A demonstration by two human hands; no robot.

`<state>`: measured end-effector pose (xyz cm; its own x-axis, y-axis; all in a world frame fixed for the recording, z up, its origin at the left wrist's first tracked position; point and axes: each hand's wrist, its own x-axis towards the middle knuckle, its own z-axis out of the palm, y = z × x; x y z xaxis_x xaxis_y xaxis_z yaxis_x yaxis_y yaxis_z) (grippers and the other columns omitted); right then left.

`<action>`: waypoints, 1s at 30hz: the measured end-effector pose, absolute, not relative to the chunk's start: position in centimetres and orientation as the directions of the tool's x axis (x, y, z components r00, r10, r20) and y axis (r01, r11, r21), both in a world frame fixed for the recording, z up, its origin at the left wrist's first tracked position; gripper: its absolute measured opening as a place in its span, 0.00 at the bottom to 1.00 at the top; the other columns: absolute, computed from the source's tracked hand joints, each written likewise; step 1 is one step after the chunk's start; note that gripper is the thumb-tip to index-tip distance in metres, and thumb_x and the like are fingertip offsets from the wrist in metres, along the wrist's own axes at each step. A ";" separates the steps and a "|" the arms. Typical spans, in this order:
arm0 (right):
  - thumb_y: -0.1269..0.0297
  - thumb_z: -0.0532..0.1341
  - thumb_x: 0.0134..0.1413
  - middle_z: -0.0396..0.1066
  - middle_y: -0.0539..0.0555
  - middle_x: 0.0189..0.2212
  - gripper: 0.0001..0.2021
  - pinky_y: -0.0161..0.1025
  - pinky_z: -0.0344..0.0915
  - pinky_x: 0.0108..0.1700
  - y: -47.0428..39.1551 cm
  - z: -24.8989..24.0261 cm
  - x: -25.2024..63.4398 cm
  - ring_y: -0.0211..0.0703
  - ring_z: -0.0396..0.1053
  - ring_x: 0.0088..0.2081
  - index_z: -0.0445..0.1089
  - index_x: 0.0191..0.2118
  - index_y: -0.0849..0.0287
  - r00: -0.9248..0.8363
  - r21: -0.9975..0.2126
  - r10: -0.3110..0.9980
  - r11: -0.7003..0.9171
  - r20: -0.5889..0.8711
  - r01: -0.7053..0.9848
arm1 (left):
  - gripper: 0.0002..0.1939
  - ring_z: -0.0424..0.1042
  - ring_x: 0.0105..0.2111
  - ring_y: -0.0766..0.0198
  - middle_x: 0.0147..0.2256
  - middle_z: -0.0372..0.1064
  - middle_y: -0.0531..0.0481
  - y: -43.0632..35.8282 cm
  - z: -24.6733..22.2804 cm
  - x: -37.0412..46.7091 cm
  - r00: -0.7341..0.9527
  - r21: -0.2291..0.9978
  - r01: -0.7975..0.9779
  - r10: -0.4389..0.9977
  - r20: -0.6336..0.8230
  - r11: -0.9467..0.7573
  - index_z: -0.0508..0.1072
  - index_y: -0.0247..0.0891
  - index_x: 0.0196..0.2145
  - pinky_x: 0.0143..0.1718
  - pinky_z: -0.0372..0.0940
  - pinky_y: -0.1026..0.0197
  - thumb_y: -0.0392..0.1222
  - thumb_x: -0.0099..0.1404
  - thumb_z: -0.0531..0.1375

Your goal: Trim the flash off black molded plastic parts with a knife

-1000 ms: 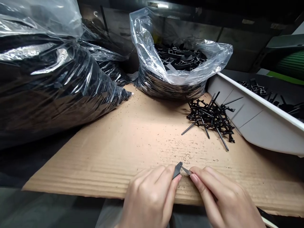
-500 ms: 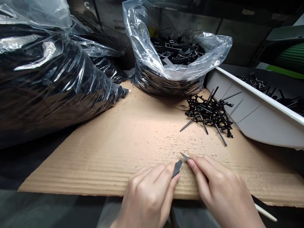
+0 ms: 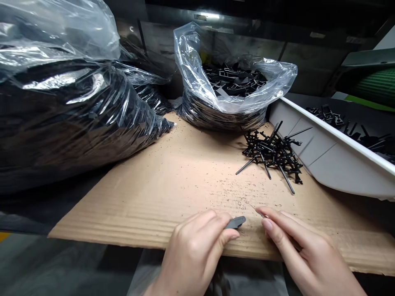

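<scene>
My left hand (image 3: 197, 246) is closed at the front of the cardboard sheet (image 3: 123, 205), pinching a small dark grey plastic part (image 3: 236, 223) whose rounded end sticks out to the right. To its right, my right hand (image 3: 302, 242) is closed on a thin pointed blade (image 3: 258, 211), seen almost edge-on, its tip toward the upper left. Blade and part are apart. Fine dark shavings (image 3: 237, 193) lie scattered on the cardboard just beyond both hands.
Black plastic sprues (image 3: 271, 154) are piled at the right centre. Behind them stands an open clear bag (image 3: 228, 111) of black parts. A big filled bag (image 3: 77, 119) covers the left side. A white tray (image 3: 336, 152) with black parts is at the right.
The part in my left hand has turned from pointing upward to lying nearly level. My right hand has moved right, away from it, and the blade has rotated edge-on. The camera view has shifted slightly.
</scene>
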<state>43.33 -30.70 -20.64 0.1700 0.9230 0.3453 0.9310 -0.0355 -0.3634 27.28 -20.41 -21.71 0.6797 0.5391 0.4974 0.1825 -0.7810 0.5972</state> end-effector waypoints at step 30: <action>0.66 0.49 0.56 0.68 0.48 0.22 0.09 0.31 0.64 0.23 -31.5 -21.8 42.2 0.37 0.69 0.23 0.67 0.35 0.53 0.151 -0.286 0.951 -0.070 0.271 0.956 | 0.07 0.65 0.20 0.65 0.21 0.68 0.49 -21.3 -22.7 27.3 0.703 0.370 0.163 0.371 0.607 -0.915 0.72 0.31 0.31 0.22 0.60 0.62 0.31 0.61 0.54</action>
<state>42.21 -31.53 -21.85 0.1508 0.9506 0.2714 0.9555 -0.0698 -0.2865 27.30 -21.28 -22.70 0.7026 0.3708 0.6073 0.1627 -0.9146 0.3703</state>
